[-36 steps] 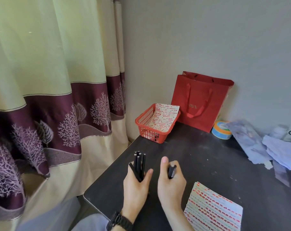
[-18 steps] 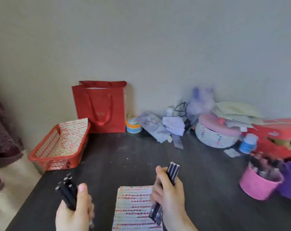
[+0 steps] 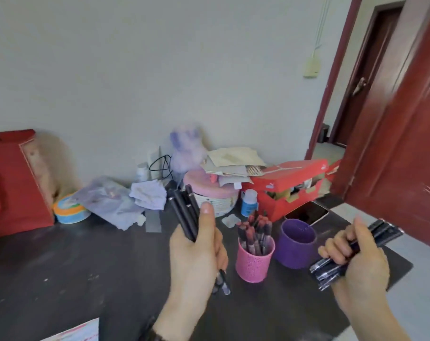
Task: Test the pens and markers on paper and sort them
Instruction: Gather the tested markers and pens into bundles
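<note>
1. Left hand [image 3: 196,257] is holding the black pen bundle [image 3: 183,214]. Grip: fingers curling round the barrels, thumb lying up along them.
2. The bundle's top ends are sticking up and leaning left. The lower ends are poking out below the palm.
3. Right hand [image 3: 361,264] is holding the dark pen bundle [image 3: 326,270]. Grip: fingers wrapping round the middle, thumb on top.
4. That bundle is lying slanted, with one end pointing up-right and the other down-left.
5. Both hands are hovering above the worktop [image 3: 61,267], well apart. Neither bundle is touching it.
6. Pink cup [image 3: 254,263] is standing upright on the worktop between the hands, carrying red-and-black pens [image 3: 256,231] upright.
7. Purple cup [image 3: 295,247] is standing just beside the pink cup, on its right.
8. Paper [image 3: 77,333] with red marks is lying flat at the bottom-left edge, near the left wrist.
9. Sitting along the back wall:
   - red bag [image 3: 12,185] at far left
   - tape roll [image 3: 71,210] just beside the bag
   - pink-lidded tub [image 3: 212,193]
   - small blue bottle [image 3: 249,203]
   - red shoebox [image 3: 291,187]
10. Phone [image 3: 308,212] is lying flat in front of the shoebox.
11. Red door [image 3: 406,143] is standing open at the right edge.
</note>
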`<action>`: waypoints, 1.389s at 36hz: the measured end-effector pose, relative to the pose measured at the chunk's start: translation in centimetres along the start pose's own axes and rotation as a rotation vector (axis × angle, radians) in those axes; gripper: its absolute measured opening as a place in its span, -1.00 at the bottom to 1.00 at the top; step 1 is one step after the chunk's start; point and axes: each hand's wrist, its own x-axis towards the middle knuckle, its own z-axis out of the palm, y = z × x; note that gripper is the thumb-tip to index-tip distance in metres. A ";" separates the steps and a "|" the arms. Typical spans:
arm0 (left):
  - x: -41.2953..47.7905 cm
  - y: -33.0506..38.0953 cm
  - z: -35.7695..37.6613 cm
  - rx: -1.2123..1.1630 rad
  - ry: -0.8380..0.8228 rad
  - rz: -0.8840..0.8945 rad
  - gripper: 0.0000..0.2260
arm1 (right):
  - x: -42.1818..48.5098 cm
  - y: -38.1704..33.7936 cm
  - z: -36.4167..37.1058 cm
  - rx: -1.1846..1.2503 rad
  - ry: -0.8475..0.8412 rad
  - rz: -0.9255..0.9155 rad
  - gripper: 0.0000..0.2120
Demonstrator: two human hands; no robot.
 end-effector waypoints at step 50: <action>4.7 -17.9 18.0 0.471 -0.018 -0.073 -0.85 | 13.5 8.7 -4.4 -0.623 0.046 -0.177 -0.73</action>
